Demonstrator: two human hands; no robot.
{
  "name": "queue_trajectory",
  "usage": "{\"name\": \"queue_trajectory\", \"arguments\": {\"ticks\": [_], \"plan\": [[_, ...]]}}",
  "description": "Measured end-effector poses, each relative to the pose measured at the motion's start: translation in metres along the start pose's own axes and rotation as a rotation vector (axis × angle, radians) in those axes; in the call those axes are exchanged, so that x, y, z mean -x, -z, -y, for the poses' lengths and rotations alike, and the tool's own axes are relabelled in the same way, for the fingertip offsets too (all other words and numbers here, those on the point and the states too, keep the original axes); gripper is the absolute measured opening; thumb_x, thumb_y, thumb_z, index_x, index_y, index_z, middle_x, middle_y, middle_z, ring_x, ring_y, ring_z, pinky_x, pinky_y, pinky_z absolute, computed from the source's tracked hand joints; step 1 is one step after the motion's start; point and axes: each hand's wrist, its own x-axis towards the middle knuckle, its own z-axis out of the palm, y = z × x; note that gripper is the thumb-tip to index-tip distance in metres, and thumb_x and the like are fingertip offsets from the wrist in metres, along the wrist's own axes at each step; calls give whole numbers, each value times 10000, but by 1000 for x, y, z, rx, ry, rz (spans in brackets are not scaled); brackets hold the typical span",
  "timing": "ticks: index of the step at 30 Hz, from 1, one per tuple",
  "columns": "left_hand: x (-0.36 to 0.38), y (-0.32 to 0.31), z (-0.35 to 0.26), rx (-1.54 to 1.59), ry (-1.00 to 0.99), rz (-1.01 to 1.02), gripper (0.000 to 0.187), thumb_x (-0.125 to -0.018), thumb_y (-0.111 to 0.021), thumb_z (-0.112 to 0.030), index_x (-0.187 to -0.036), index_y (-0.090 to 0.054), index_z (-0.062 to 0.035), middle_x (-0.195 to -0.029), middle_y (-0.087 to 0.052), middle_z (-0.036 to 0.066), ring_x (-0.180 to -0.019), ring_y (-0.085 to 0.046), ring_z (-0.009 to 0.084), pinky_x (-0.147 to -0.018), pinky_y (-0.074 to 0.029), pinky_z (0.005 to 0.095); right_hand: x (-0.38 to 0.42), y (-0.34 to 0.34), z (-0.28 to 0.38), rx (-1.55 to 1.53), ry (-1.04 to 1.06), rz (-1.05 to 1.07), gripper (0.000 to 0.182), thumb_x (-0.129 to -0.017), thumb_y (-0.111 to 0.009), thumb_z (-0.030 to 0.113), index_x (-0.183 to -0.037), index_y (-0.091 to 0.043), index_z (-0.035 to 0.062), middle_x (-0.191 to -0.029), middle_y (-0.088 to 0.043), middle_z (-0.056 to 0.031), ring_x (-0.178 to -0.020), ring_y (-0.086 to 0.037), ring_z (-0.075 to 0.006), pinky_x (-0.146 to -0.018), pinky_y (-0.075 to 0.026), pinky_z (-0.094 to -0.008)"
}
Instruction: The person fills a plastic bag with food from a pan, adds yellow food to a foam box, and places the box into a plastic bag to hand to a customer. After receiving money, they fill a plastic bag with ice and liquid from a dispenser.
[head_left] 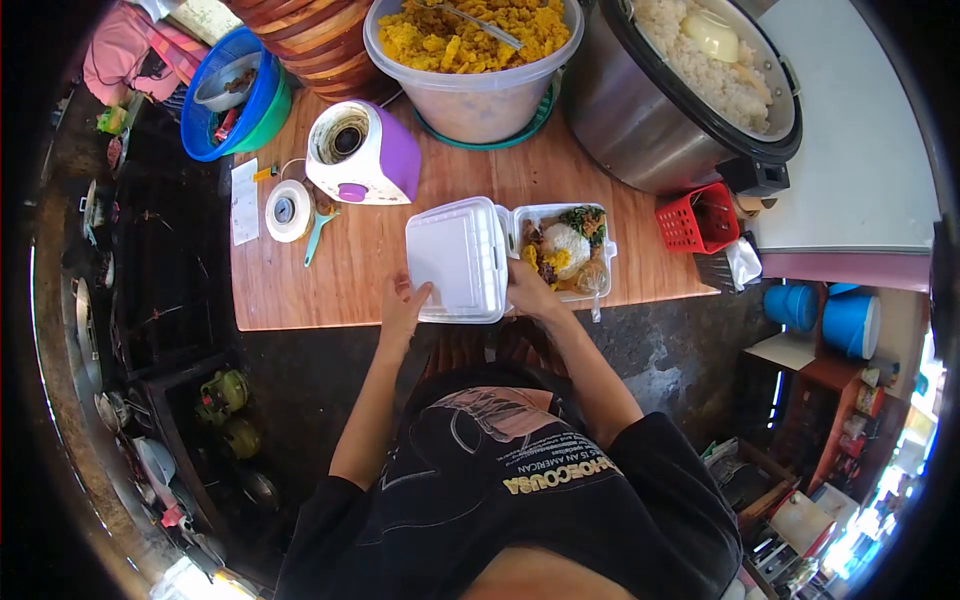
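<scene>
A white foam takeaway box (455, 262), its lid down, is tilted at the table's front edge between my hands. My left hand (403, 305) is closed on its lower left corner, thumb on top. My right hand (530, 290) grips its right edge, fingers partly hidden behind the box. Directly right of it, a second foam box (608, 225) lies open on the table, touching or very near my right hand. Inside are white rice (568, 250), dark greens (583, 224), yellow food, brown pieces and a small clear plastic bag (594, 280).
Behind stand a tub of yellow food (470, 105) with a spoon and a large rice pot (640, 130). A purple-white appliance (385, 160), tape roll (288, 212), teal-handled brush (318, 235) and paper (244, 200) lie left. A red basket (690, 220) stands right.
</scene>
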Motion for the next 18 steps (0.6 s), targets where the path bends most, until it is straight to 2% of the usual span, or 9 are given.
{"name": "queue_trajectory", "arguments": {"ticks": [1,3,4,7,10,12,14,17,18], "plan": [[-7,5,1,33,125,100,575,-788,-768,-206,-1208,-479,60,-1084,-568,153,-1016,-568,209,-863,-465,321,2,9,9,1,1,-3,244,-833,-566,17,-1069,-629,12,-964,-659,-226,-832,-666,-327,-713,-505,-351],[-15,9,3,51,192,180,598,-759,-793,-236,-1186,-497,60,-1059,-590,151,-975,-584,208,-841,-473,314,9,30,32,341,-5,-148,220,-850,-574,29,-1062,-630,6,-916,-660,-205,-808,-662,-326,-719,-506,-362],[-18,9,5,69,260,258,622,-730,-819,-267,-1164,-515,60,-1033,-611,149,-935,-599,207,-820,-481,307,11,38,41,342,-6,-147,220,-850,-574,29,-1062,-630,6,-916,-660,-205,-808,-662,-326,-719,-506,-362],[-25,7,7,-150,204,174,647,-686,-846,-294,-1126,-542,70,-998,-640,153,-891,-615,215,-794,-491,314,9,51,51,460,67,-289,197,-866,-572,52,-1044,-633,-8,-892,-652,-202,-804,-650,-351,-722,-509,-399],[-27,-4,5,-225,168,112,689,-653,-866,-298,-1131,-540,77,-1009,-637,162,-916,-618,231,-791,-495,324,4,43,40,566,73,-319,167,-875,-570,100,-990,-647,6,-873,-650,-209,-808,-636,-379,-722,-507,-439],[-25,-8,-5,-176,150,135,709,-647,-869,-289,-1147,-525,78,-1032,-631,170,-940,-618,241,-804,-496,327,-3,37,31,685,-70,-262,166,-878,-556,132,-952,-647,15,-878,-655,-213,-818,-632,-393,-722,-506,-456],[-25,-10,-11,-124,137,153,730,-641,-872,-280,-1163,-510,79,-1055,-626,179,-963,-618,251,-817,-497,331,-8,35,21,723,-93,-269,171,-871,-558,142,-959,-643,23,-879,-657,-213,-814,-634,-393,-725,-507,-459],[-32,-13,-7,8,148,233,701,-702,-840,-266,-1183,-449,62,-1116,-568,183,-1028,-588,253,-887,-497,363,-15,33,16,762,-139,-270,197,-848,-573,152,-990,-633,29,-877,-662,-207,-815,-638,-388,-731,-508,-466],[-34,-14,-6,168,267,207,689,-725,-821,-269,-1201,-449,63,-1141,-569,185,-1061,-583,257,-909,-494,374,-18,33,16,762,-156,-268,223,-833,-586,151,-1014,-627,28,-872,-665,-202,-820,-640,-383,-734,-508,-469]]}}
